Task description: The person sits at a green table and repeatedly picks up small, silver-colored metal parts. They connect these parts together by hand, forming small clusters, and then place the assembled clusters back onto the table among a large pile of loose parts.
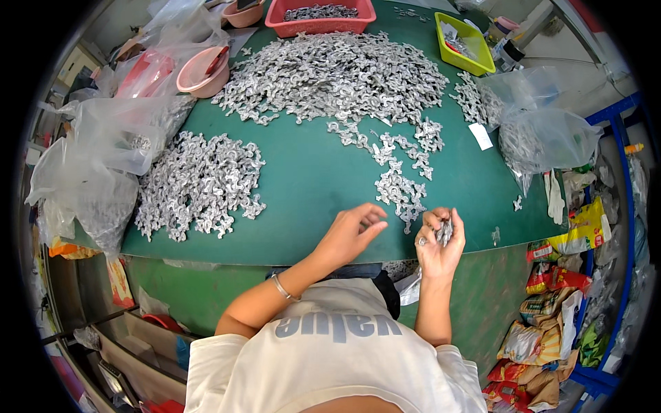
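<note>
My left hand point(350, 235) hovers over the near edge of the table, its fingers loosely bent and apart, with nothing visible in them. To its right, my right hand point(439, 248) is turned palm up, the fingers curled around several small silver metal parts point(444, 233). Just beyond both hands, a narrow trail of the same metal parts point(399, 191) lies on the green table point(303, 172). That trail runs back to a large heap of them point(337, 76). Another pile of parts point(200, 182) spreads out at the left.
Clear plastic bags point(96, 165) crowd the left edge, beside a pink bowl point(204, 74). At the back stand a red basin point(320, 26) with parts and a yellow-green basket point(463, 45). On the right are a bag of parts point(527, 138), a white paper slip point(480, 136) and a glove point(553, 196).
</note>
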`<state>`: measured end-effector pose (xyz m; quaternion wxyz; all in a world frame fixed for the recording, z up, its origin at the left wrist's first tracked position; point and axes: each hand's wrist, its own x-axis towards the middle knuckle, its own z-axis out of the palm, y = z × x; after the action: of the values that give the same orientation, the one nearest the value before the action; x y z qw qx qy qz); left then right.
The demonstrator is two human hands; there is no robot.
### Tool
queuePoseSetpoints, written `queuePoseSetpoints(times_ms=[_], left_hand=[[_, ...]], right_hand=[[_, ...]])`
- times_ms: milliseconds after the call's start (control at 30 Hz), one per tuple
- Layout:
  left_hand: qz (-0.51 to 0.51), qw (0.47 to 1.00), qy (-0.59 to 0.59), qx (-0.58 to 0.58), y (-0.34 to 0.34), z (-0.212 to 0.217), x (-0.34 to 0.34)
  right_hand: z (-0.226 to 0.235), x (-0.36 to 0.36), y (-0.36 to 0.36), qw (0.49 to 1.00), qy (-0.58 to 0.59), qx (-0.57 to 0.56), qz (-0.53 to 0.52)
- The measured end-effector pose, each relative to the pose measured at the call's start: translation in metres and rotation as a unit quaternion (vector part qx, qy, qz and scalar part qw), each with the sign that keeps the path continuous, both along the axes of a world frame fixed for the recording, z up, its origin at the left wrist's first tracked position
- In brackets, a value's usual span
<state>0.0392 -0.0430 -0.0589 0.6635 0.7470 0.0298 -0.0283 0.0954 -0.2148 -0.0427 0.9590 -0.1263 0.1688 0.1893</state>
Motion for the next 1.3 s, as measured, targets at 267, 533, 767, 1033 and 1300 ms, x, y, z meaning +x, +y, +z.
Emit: queuePoseSetpoints(times_ms=[267,533,767,1033,1300], left_hand=[[0.105,0.923,-0.164,0.332,-0.011,-0.052,0.041],[0.167,0.955,-0.191,0.155,0.003,-0.031,0.035],[0.112,0.96,-0.131,-0.219,0.006,0.014,0.005],[0.075,0.956,-0.121,-0.258,0.003,0.055,-0.012],[0.065,0.965,-0.158,-0.199,0.003,0.06,-0.023]], right_hand=[[-0.022,0.013,-0.016,0.99,-0.051,-0.126,0.048],[-0.02,0.014,0.0,0.743,-0.279,-0.6,0.097],[0.012,-0.003,0.022,0.823,-0.318,-0.446,0.153],[0.033,-0.021,0.018,0.822,-0.327,-0.455,0.099],[0.045,-0.034,0.019,0.784,-0.352,-0.511,0.019]])
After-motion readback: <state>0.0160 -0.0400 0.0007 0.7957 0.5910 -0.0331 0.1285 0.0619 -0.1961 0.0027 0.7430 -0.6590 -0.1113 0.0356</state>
